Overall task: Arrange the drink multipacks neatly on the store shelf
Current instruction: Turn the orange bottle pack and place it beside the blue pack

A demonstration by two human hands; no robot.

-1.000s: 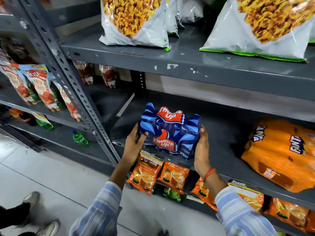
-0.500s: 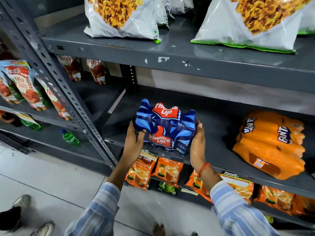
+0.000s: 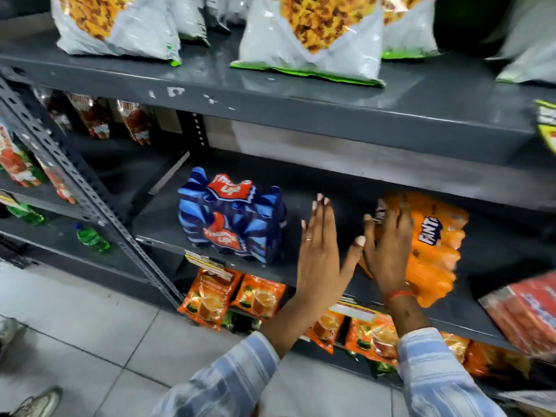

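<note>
Blue pack: stands upright on the middle shelf, near its front edge, no hand on it.
Orange pack: lies tilted on the same shelf, well apart from the blue one, so likely the next to straighten.
Right hand: flat on the orange pack's left end, fingers spread; its grip is wide, closed on nothing, placed as if to push or turn the pack.
Left hand: flat and empty, in the gap between the packs.
Snack bags: on the shelf above.
Tea pouches: hang below.
</note>
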